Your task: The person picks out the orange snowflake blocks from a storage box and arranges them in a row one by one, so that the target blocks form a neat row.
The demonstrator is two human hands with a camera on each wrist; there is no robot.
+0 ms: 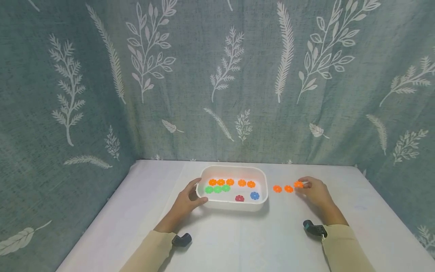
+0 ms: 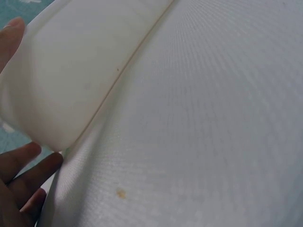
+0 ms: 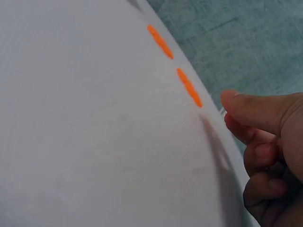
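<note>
1. Laying out orange discs in a row on the tabletop (image 1: 238, 241), to the right of the white tray (image 1: 232, 206); this appears to be the step in hand.
2. Right hand (image 1: 316, 192): grip pinching an orange disc (image 1: 298, 184) between thumb and fingertips, at the right end of the row, low over the tabletop. Whether the disc already rests on the surface I cannot tell.
3. Two more orange discs (image 1: 283, 189) lie just left of it, flat, in line, apart from one another and near the tray's right wall.
4. Left hand (image 1: 187, 199): fingers curled round the tray's left end, thumb on the rim, steadying it.
5. Tray contents: five orange discs (image 1: 231, 182) along the far side, three green discs (image 1: 217, 189) in front of them on the left, one red disc (image 1: 239, 198) and one blue disc (image 1: 254, 195) toward the near wall.
6. Judgement: next move calls for letting the pinched disc go in line with its neighbours, then reaching across to the tray for another orange one without knocking the row.
</note>
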